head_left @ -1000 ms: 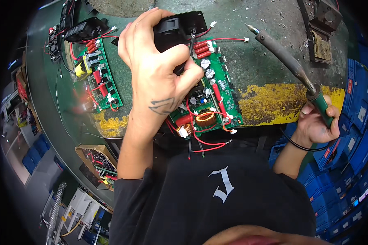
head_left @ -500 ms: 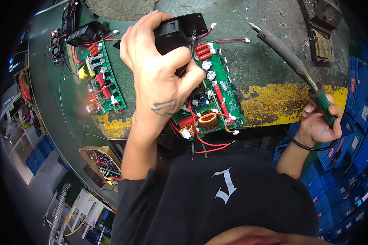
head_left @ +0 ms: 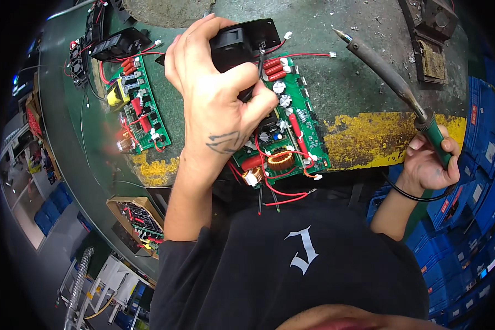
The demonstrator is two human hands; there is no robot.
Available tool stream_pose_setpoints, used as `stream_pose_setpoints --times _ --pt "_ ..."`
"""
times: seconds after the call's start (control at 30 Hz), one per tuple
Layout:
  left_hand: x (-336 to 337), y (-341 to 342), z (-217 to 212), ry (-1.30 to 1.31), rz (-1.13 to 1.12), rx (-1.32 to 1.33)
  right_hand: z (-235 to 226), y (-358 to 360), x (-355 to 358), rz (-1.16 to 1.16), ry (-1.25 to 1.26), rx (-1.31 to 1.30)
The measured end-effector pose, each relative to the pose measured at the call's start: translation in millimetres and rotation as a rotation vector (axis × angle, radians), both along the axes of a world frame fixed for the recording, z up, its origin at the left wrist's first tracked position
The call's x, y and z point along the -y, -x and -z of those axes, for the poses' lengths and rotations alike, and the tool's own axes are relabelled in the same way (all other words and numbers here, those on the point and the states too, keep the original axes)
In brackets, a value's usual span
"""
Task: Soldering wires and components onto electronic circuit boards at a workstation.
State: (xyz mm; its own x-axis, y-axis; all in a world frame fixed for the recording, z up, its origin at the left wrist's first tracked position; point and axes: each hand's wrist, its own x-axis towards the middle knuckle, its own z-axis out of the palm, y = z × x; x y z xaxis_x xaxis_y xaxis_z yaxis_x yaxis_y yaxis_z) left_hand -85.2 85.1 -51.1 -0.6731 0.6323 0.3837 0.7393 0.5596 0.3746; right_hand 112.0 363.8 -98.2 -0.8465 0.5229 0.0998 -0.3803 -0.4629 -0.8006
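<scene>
My left hand [head_left: 217, 96] is closed over a black end panel [head_left: 242, 41] with a socket-like housing, at the far end of a green circuit board [head_left: 308, 126]. A thick black wire [head_left: 260, 61] runs from a terminal on that panel down to my thumb and forefinger, which are pinched at it. The hand covers the board's left part; red parts, copper coils and red wires show beside it. On the right, my right hand [head_left: 432, 162] grips the green handle of a soldering iron [head_left: 388, 77]. Its tip points up and left, apart from the board.
A second circuit board [head_left: 140, 104] lies to the left, near black panels and a small fan [head_left: 78, 63]. A metal stand with a yellowish sponge [head_left: 433, 60] is at the far right. A cardboard box of boards [head_left: 135, 223] sits lower left; blue crates [head_left: 484, 121] are stacked right.
</scene>
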Motion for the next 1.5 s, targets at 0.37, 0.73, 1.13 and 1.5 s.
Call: stream_pose_setpoints --times 0.37,0.73,1.13,1.5 --pt "3.1 0.3 -2.4 0.0 -0.002 -0.003 0.0 -3.2 -0.6 0.013 -0.006 -0.006" --pt "21.2 -33.4 -15.6 -0.004 -0.251 -0.243 5.1 -1.0 -2.6 0.121 -0.014 -0.011" --pt "50.2 -71.8 -38.0 -0.449 -0.401 0.251 22.5 -11.1 -25.2 0.001 0.097 -0.062" --pt "204.6 -90.4 -176.7 -0.487 -0.776 -0.301 28.2 -11.3 -38.1 0.093 0.09 -0.019"
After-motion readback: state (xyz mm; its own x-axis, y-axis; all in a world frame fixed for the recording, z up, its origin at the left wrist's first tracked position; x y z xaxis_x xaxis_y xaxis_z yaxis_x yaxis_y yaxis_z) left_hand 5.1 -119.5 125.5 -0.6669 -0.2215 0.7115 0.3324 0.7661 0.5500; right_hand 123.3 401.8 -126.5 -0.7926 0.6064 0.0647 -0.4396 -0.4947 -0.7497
